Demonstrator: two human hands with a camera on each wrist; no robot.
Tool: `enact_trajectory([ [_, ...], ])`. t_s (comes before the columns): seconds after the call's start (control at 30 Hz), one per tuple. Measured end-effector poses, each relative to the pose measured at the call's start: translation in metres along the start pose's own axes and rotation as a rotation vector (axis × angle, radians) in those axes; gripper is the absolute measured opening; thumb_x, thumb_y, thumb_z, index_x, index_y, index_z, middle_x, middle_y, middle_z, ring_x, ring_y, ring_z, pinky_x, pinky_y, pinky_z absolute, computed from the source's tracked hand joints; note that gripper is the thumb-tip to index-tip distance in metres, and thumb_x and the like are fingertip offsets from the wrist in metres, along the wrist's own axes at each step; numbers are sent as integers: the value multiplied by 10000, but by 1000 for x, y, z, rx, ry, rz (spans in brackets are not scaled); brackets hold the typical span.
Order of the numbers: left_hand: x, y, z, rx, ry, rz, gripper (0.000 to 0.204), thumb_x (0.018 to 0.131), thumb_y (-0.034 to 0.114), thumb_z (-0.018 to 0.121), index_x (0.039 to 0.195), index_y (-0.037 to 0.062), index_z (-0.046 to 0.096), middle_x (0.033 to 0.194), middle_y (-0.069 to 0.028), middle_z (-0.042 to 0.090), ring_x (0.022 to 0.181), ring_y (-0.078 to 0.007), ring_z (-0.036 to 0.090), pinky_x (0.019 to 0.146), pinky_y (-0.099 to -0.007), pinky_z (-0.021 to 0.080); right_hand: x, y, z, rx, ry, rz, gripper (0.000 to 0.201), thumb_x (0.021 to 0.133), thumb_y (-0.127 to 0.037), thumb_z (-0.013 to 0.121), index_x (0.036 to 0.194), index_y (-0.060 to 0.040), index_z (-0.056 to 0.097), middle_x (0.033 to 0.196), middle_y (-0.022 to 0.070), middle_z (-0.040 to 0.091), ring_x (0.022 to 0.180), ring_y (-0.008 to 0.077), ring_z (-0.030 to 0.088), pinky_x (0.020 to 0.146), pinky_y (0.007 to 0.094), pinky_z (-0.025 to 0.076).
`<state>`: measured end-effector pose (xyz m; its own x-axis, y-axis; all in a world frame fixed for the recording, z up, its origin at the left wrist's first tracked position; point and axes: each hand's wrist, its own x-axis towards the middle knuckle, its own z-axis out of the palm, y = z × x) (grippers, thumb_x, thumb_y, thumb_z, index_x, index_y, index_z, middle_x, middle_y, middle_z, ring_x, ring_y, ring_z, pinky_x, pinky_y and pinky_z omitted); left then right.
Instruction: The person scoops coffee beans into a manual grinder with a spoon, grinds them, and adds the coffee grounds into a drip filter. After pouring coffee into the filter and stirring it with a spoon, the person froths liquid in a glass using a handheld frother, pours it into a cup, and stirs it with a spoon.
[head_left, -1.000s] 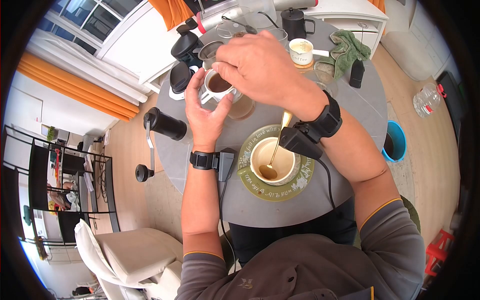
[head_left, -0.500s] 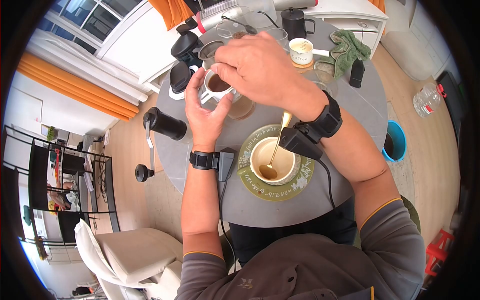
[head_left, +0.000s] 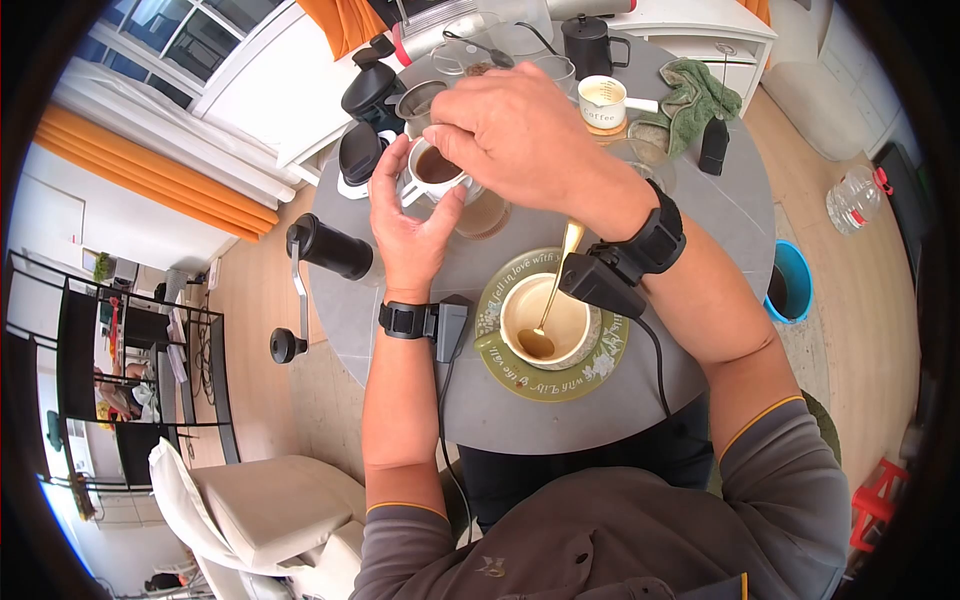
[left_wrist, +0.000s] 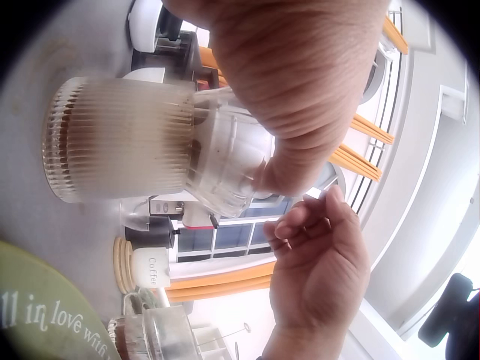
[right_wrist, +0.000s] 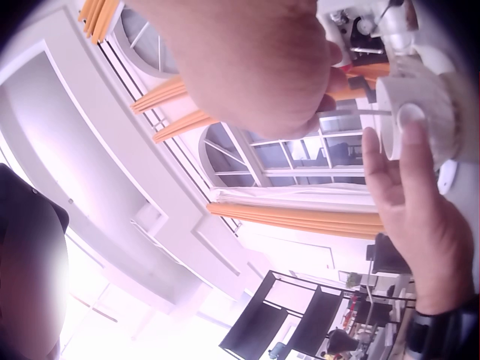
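My left hand (head_left: 414, 240) holds a white coffee dripper (left_wrist: 221, 146), thumb on one side and fingers on the other. Dark brown liquid (head_left: 438, 167) shows inside it. Beneath the dripper stands a ribbed glass carafe (left_wrist: 120, 139), its wall clouded, with some brown at the bottom. Over the dripper, my right hand (head_left: 530, 130) pinches a thin grey stick (right_wrist: 364, 112) that runs down to the dripper's opening; its lower end is hidden. Closer to my body, a cream cup (head_left: 565, 355) with a gold spoon (head_left: 548, 300) leaning in it sits on a green plate (head_left: 520, 385).
A black hand grinder (head_left: 335, 248) lies left of my left hand. Behind stand a metal cup (head_left: 420, 100), a black pitcher (head_left: 587, 45) and a white measuring cup (head_left: 603, 105). A green cloth (head_left: 700, 95) lies at the right. Cables hang from both wrist cameras.
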<state>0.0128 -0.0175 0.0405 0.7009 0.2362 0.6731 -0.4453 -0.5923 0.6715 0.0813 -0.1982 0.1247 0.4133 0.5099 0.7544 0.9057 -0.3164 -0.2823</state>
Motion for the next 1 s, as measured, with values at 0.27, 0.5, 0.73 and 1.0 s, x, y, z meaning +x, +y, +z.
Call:
enact_trajectory([
  [0.27, 0, 0, 0, 2, 0, 0, 814, 748, 172, 862, 1458, 4, 502, 1396, -161, 560, 1300, -275, 547, 1130, -401, 415, 0, -1, 2, -31, 30, -11, 215, 913, -222, 576, 783, -113, 708, 791, 55, 694, 826, 285, 671, 808, 449, 429],
  [0.5, 0, 2, 0, 9, 2, 3, 808, 750, 174, 862, 1455, 5, 506, 1386, -159, 569, 1294, -273, 550, 1127, -401, 418, 1, 6, 3, -15, 47, -35, 188, 933, -238, 647, 822, -86, 652, 753, 45, 633, 823, 274, 642, 730, 424, 402],
  [0.73, 0, 0, 0, 14, -4, 7, 801, 753, 174, 863, 1453, 10, 510, 1388, -158, 569, 1294, -272, 550, 1128, -404, 419, -1, 2, 3, -26, 34, -12, 204, 914, -223, 586, 788, -118, 707, 796, 52, 690, 831, 281, 671, 812, 450, 431],
  [1.0, 0, 1, -1, 14, -12, 3, 790, 756, 169, 862, 1448, 10, 516, 1385, -149, 571, 1300, -271, 545, 1132, -406, 416, -1, 5, 4, -21, 17, -23, 194, 948, -253, 632, 842, -92, 658, 780, 46, 634, 846, 267, 638, 762, 410, 405],
])
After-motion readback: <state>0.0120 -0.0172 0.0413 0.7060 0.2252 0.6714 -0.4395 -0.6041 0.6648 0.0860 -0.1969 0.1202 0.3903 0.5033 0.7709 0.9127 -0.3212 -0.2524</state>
